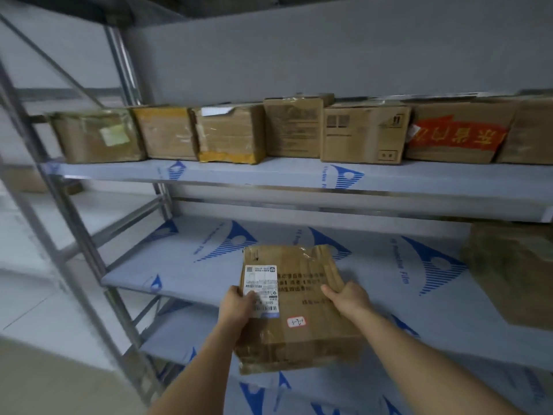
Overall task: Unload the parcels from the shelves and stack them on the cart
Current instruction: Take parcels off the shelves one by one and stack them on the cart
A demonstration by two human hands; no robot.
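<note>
the parcels on the shelves [299,175] sit in metal racking whose flat boards wear pale film printed with blue logos. the upper board carries a close row of cardboard boxes [227,133], edge to edge, one with a red banner [457,134] across its face, with a bare strip of board left in front of them. on the middle board a large wrapped box [514,271] stands at the far right, well apart from the hands, with wide open board to its left. a taped brown parcel [302,310], flat and creased, with a white shipping label [261,290], is held over that board's front edge. the left hand [238,305] grips its left edge, thumb curled onto the label. the right hand [347,296] grips the right side, fingers curled over the top.
</note>
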